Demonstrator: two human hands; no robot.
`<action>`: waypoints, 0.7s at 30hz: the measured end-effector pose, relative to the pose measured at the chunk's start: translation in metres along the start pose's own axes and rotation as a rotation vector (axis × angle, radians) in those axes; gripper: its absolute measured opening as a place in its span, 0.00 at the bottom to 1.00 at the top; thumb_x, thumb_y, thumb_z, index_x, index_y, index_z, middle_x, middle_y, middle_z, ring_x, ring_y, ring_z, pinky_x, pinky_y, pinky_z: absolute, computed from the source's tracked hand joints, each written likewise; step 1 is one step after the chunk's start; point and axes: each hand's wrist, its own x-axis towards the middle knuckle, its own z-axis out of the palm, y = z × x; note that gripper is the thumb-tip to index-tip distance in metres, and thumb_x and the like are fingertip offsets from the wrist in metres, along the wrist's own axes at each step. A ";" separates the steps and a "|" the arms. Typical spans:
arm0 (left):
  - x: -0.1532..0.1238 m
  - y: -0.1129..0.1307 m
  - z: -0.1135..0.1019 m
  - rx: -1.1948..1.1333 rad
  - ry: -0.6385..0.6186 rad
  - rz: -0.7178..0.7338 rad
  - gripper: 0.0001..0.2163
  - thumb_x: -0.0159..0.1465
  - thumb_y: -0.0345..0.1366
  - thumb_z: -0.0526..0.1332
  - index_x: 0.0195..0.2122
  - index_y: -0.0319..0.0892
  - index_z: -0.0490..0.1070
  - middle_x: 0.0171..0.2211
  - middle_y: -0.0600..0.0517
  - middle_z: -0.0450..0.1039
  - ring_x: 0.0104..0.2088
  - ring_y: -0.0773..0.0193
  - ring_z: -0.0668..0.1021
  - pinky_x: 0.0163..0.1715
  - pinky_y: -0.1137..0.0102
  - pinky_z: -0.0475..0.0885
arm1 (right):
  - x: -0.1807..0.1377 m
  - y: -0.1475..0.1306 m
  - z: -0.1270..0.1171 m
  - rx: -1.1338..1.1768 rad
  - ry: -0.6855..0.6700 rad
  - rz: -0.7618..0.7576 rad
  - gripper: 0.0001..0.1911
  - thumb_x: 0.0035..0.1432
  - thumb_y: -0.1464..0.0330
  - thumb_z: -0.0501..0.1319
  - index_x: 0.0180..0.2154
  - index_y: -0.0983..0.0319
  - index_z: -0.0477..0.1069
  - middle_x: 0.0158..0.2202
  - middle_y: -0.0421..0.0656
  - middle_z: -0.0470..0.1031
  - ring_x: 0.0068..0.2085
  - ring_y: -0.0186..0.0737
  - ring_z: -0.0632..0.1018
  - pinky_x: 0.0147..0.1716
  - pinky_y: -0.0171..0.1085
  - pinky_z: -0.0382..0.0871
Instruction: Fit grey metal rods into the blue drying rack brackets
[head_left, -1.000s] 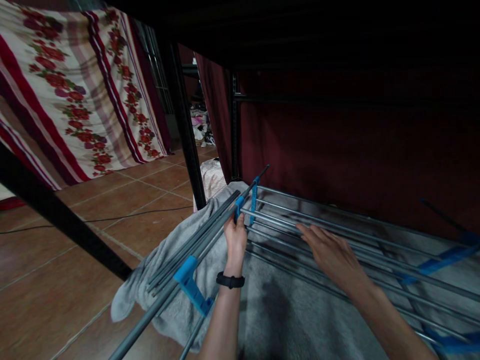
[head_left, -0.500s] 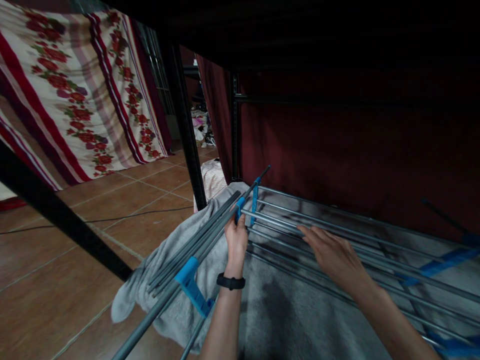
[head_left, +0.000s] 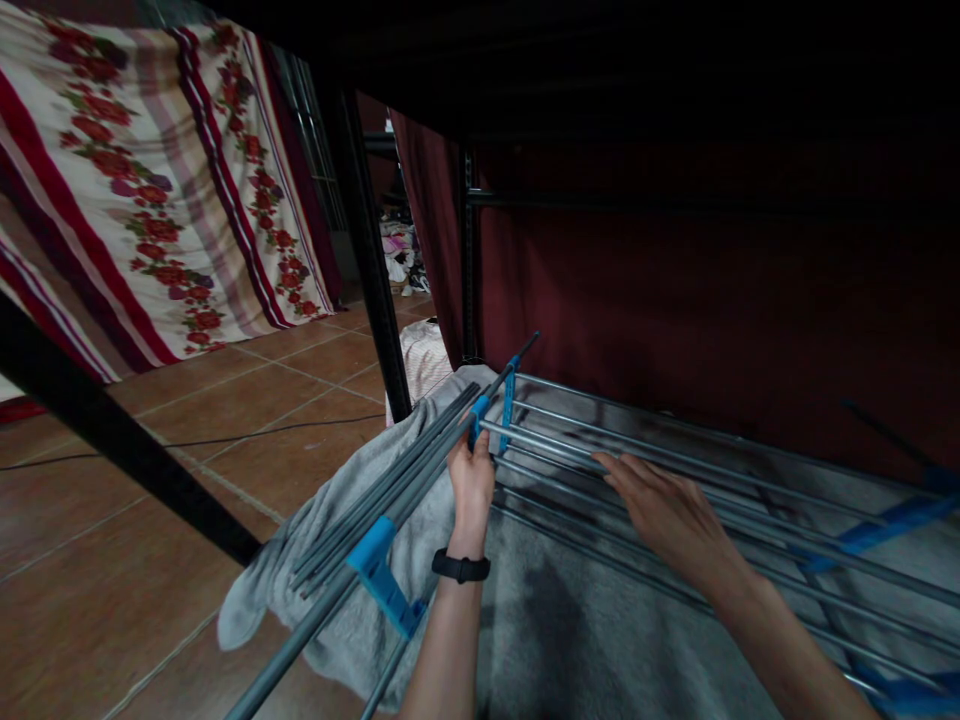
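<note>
My left hand point(head_left: 471, 475), with a black wristband point(head_left: 460, 566) below it, is closed round a blue plastic connector point(head_left: 478, 408) where a grey tube meets the long side pole. My right hand point(head_left: 656, 500) lies over the same grey tube point(head_left: 540, 438) farther right, its fingers closed across it; the fingertips' undersides are hidden. Several parallel tubes form a rack with a second blue connector point(head_left: 508, 405) behind and a blue bracket point(head_left: 892, 530) at the far right. Nearer me, another blue bracket point(head_left: 382, 580) sits on the side pole point(head_left: 307, 640).
A bundle of loose grey tubes point(head_left: 382, 490) lies on the grey blanket point(head_left: 555, 620) left of my hands. Black metal posts point(head_left: 371, 250) and a dark shelf overhead frame the space. A black cable point(head_left: 247, 437) crosses the tiled floor point(head_left: 172, 520). A floral cloth point(head_left: 157, 190) hangs at left.
Both hands keep the same hold on the connector and the tube. The view has shifted very slightly; nothing else has visibly moved.
</note>
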 end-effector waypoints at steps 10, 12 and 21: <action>-0.001 -0.001 0.000 -0.011 0.001 0.006 0.15 0.61 0.35 0.59 0.49 0.41 0.73 0.51 0.46 0.74 0.52 0.55 0.74 0.61 0.58 0.60 | 0.004 0.005 -0.001 0.061 -0.020 -0.033 0.22 0.66 0.66 0.45 0.60 0.55 0.61 0.52 0.47 0.74 0.49 0.41 0.76 0.44 0.42 0.71; -0.001 -0.001 0.000 -0.013 0.004 0.002 0.15 0.61 0.35 0.59 0.49 0.41 0.73 0.51 0.46 0.75 0.53 0.55 0.74 0.61 0.58 0.59 | 0.004 0.006 -0.001 0.048 -0.012 -0.027 0.22 0.66 0.65 0.45 0.60 0.54 0.61 0.53 0.47 0.73 0.49 0.42 0.76 0.44 0.42 0.71; -0.001 0.003 0.000 0.001 0.006 0.002 0.14 0.62 0.35 0.58 0.48 0.41 0.73 0.49 0.45 0.75 0.56 0.54 0.71 0.62 0.57 0.58 | -0.002 0.004 0.003 -0.111 0.101 -0.030 0.19 0.66 0.63 0.49 0.57 0.57 0.63 0.47 0.47 0.76 0.44 0.41 0.77 0.43 0.40 0.68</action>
